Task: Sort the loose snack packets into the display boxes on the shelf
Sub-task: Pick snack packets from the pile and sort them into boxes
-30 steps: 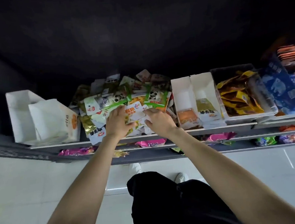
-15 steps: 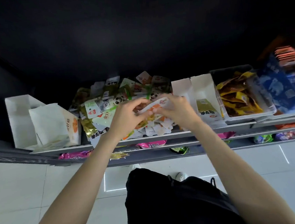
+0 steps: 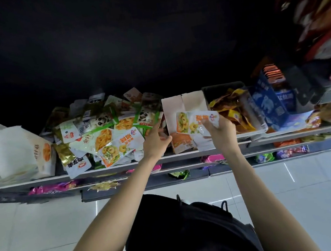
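A heap of loose snack packets [image 3: 105, 138] lies on the shelf [image 3: 183, 157] at centre left. My right hand [image 3: 220, 131] is shut on a white packet printed with yellow rings [image 3: 192, 123], held over the two white display boxes [image 3: 185, 107]. An orange packet [image 3: 182, 142] lies in the left box. My left hand [image 3: 156, 142] hovers at the pile's right edge beside the boxes, fingers loosely curled with nothing in them that I can see.
A clear bin of yellow-orange packets [image 3: 233, 111] stands right of the boxes, then blue cartons [image 3: 269, 104]. White open boxes [image 3: 12, 150] stand at the far left. Lower shelves hold pink and purple packets [image 3: 52, 188]. White tiled floor lies below.
Both hands lifted a ring-printed packet off the pile. My right hand carried it right, over the display boxes; my left hand let go and stayed by the pile.
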### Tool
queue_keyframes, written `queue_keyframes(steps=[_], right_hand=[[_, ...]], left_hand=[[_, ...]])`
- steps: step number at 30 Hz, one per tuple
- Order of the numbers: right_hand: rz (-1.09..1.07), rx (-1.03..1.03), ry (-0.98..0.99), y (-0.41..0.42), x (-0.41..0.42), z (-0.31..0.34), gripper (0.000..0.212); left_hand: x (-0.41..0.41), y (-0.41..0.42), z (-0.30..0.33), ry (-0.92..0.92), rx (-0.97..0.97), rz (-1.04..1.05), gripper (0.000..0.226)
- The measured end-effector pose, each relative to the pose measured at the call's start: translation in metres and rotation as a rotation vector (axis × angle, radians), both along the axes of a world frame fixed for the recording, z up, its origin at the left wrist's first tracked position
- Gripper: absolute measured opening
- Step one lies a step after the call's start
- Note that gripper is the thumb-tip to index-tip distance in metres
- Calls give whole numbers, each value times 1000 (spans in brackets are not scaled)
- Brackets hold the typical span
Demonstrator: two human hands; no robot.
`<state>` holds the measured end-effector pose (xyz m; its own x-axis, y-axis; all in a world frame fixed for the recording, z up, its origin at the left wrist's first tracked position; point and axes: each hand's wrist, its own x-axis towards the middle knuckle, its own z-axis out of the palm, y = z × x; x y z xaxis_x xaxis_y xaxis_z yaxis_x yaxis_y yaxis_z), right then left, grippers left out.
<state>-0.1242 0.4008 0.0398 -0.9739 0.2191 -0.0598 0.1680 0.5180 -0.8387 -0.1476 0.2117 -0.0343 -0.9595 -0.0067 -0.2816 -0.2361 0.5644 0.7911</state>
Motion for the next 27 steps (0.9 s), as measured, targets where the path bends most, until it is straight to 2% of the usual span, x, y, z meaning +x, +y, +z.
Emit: queue_keyframes(steps=[2, 5, 6, 9, 12, 18, 20, 23, 25, 27], right_hand=[[133, 204, 75, -9, -6, -5, 30], [327, 623, 254, -21, -17, -16, 17], [402, 757, 270, -25, -19, -18, 21], [613, 940, 136, -35, -18, -19, 44], [706, 1085, 53, -39, -15, -18, 46], [719, 961, 80, -32, -15, -40, 31], [739, 895, 30, -29, -13, -42, 38], [681, 746, 74, -30, -9, -32, 53], [603, 605, 184, -41, -7, -24, 42], [579, 469, 230, -63, -8, -23, 27]], left_hand=[[0, 3, -3, 1, -11, -14, 65], [3, 7, 1, 26, -39, -29, 62], [4, 8, 2, 34, -48, -23, 61], [3, 9, 2, 59, -77, -2, 61], [2, 8, 1, 74, -95, 8, 58], [5, -4, 4, 101, -9, -73, 51], [9, -22, 9, 237, -84, -49, 43], [14, -70, 14, 460, -338, 33, 40], [12, -105, 11, 378, -521, 24, 50], [9, -132, 4, 152, -664, -46, 63]])
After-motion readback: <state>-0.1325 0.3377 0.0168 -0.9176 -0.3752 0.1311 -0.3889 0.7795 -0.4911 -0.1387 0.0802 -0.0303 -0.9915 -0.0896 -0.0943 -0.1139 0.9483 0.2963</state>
